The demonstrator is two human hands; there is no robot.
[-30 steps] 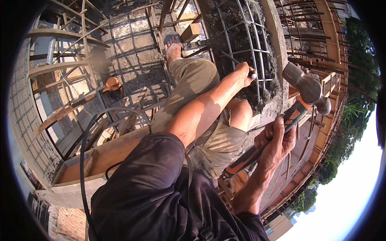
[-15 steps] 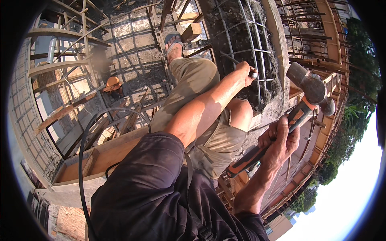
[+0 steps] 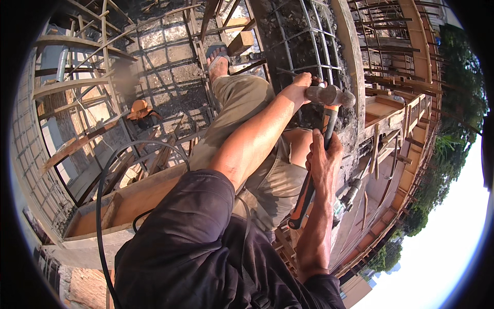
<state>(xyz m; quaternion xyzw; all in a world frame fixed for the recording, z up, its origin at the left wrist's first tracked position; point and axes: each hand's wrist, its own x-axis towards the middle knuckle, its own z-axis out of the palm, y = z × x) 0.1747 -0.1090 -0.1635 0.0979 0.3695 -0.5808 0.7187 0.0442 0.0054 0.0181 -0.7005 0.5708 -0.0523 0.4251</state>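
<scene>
My left hand [image 3: 300,88] is closed around a metal chisel [image 3: 286,71], whose thin shank slants down toward the rough dark concrete. In my right hand [image 3: 326,154] is a hammer with a black and orange handle [image 3: 328,122]. The hammer's worn steel head [image 3: 332,96] is right beside my left fist and covers the chisel's struck end, so contact cannot be made out. Steel rebar [image 3: 316,38] runs along the concrete channel just beyond my hands.
A wooden form board [image 3: 351,62] edges the channel on the right. A grey and teal power tool [image 3: 346,202] lies on the ledge by my right forearm. Down left, an orange hard hat [image 3: 139,109] shows among timber props. A black cable [image 3: 104,206] loops at my left.
My right hand has swung the hammer left and inward, from out at the right to over the chisel's end. My left hand keeps its grip, and the view has shifted slightly.
</scene>
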